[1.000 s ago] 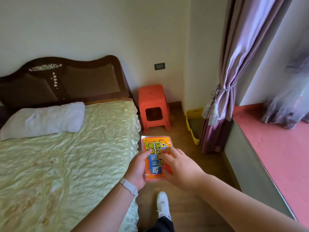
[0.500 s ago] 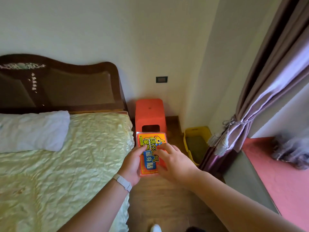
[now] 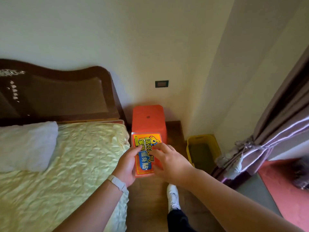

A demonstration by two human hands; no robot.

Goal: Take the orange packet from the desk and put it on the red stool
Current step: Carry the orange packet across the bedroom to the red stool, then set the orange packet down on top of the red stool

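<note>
The orange packet (image 3: pixel 144 144), flat with yellow and blue printing, is held out in front of me by both hands. My left hand (image 3: pixel 127 166) grips its left edge, thumb on top. My right hand (image 3: pixel 170 163) holds its right side with fingers spread over the face. The red stool (image 3: pixel 148 118) stands on the floor against the wall, between the bed and the corner. The packet's far edge overlaps the stool's near edge in view, above floor level. The stool's top is bare.
A bed (image 3: pixel 70 164) with a cream quilt, white pillow (image 3: pixel 26 144) and dark headboard fills the left. A yellow bin (image 3: pixel 202 139) sits right of the stool. A purple curtain (image 3: pixel 267 144) and red window seat (image 3: pixel 284 190) lie right. My white shoe (image 3: pixel 173 196) is on the wooden floor.
I have stepped closer to the stool. The stool now looks larger and is seen more from above. Both hands keep the same hold on the packet.
</note>
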